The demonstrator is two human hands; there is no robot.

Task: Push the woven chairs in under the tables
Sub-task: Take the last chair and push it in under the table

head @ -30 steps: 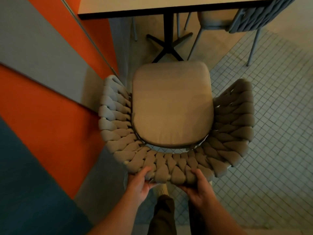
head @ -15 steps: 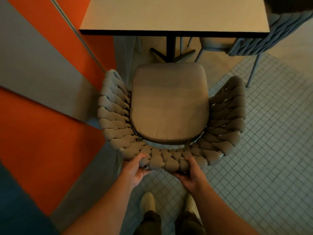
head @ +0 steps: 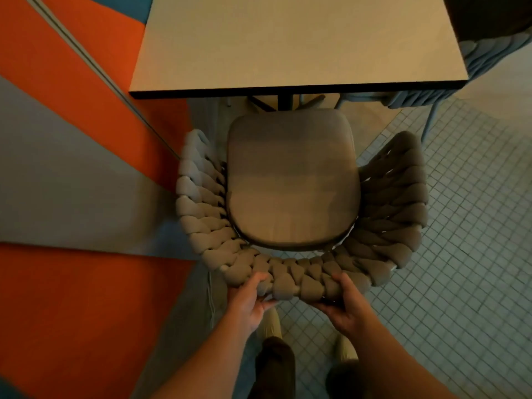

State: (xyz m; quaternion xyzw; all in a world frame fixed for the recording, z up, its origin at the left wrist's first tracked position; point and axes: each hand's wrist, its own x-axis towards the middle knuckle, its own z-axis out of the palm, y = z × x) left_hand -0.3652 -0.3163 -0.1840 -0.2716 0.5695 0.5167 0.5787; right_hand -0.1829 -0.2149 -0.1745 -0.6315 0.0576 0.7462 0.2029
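Café dining area — pedestal table (head: pixel 296 44), woven chairs (head: pixel 293 203), tiled floor (head: pixel 466 254).

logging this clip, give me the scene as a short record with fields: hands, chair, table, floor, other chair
left hand: left hand grips the back rim of the woven chair
right hand: right hand grips the same rim, to the right
chair: upright, faces the table, seat cushion wholly in view
table: table with a pale top and dark edge; its near edge lies just beyond the cushion's front
floor: small square floor tiles at right
other chair: second woven chair at the table's right side, partly under it
wall: orange and grey wall panels at left
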